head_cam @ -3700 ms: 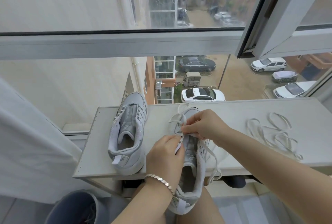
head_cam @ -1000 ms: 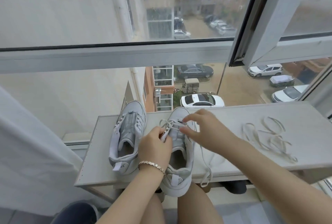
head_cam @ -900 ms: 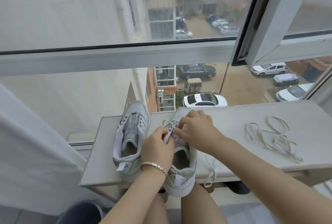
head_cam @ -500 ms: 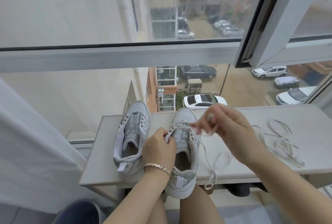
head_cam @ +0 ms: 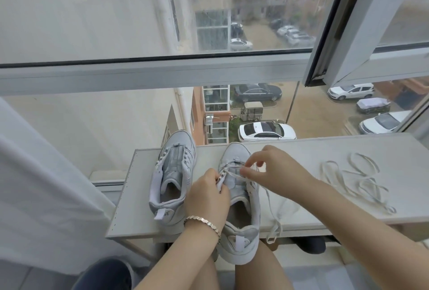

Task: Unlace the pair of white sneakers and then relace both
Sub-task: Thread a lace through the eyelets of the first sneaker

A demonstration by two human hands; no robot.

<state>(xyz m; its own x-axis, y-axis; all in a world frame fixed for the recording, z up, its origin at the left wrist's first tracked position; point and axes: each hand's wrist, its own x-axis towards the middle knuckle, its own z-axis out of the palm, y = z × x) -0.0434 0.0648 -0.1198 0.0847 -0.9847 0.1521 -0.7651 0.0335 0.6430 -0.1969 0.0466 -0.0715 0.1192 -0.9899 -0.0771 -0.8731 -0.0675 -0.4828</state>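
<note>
You look partway through, not near the end. The bare sneaker [head_cam: 173, 173] stands on the counter [head_cam: 301, 150] at your left with its eyelets empty. A loose lace [head_cam: 355, 180] lies in tangled loops on the counter well to the right, so one shoe's unlacing seems done. The near sneaker [head_cam: 241, 238] points its toe at the window, heel overhanging the counter's front edge above your knees. Its lace [head_cam: 276, 225] crosses only the eyelets nearest the toe; the rest trails down the right side and off the edge. Your left hand [head_cam: 209, 196] has its grip closed on that sneaker's left eyelet edge, and your right hand [head_cam: 274, 173] pinches the lace between thumb and forefinger just over the tongue. Whether this lace is coming out or going in, I cannot tell. Either way, at least one full relacing remains. Your left knuckles hide the eyelet being worked, and the lace tips are too small to make out
</note>
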